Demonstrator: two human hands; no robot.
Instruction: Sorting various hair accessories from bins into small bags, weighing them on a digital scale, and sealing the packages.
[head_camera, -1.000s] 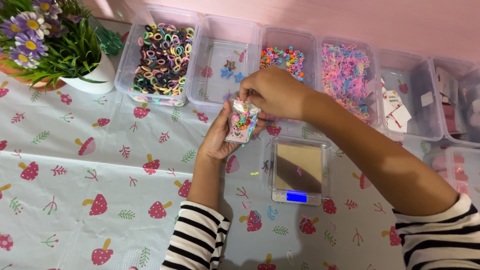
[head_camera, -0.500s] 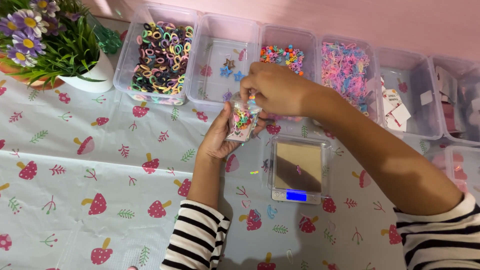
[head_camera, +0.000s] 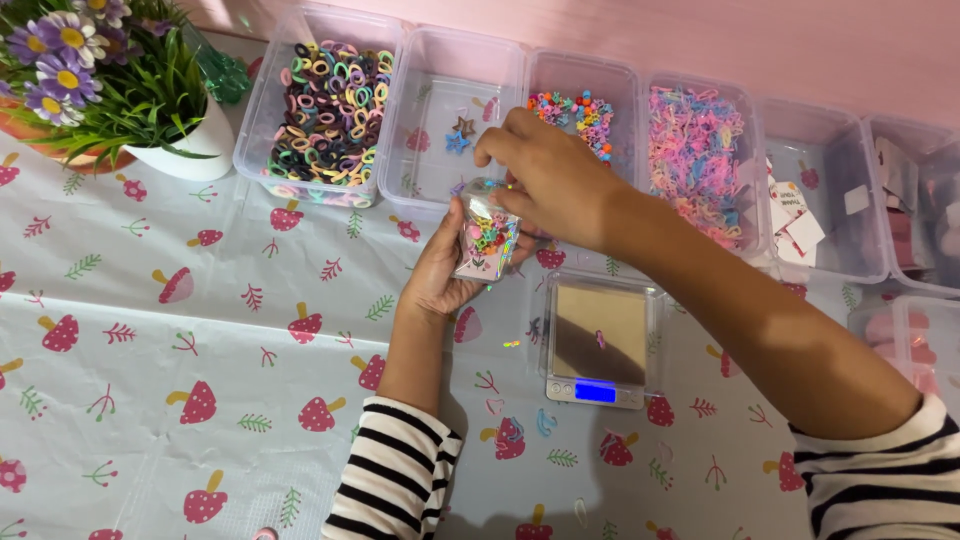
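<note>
My left hand (head_camera: 440, 265) cradles a small clear bag (head_camera: 486, 235) filled with tiny colourful hair clips, holding it upright from below. My right hand (head_camera: 545, 175) hovers over the bag's mouth with the fingers pinched together at its top edge; what they pinch is too small to tell. Just right of the bag, a small digital scale (head_camera: 598, 345) with a lit blue display lies on the tablecloth. Behind the hands stands a row of clear plastic bins.
Bins hold dark hair ties (head_camera: 325, 105), star clips (head_camera: 455, 115), colourful clips (head_camera: 580, 105), pastel bands (head_camera: 700, 160) and cards (head_camera: 820, 200). A potted plant with purple flowers (head_camera: 110, 90) stands far left. A few loose bands lie near the scale. The mushroom-print tablecloth (head_camera: 180, 330) covers the table.
My right hand has shifted slightly over the bag's mouth, staying pinched there. The bag and my left hand have barely moved.
</note>
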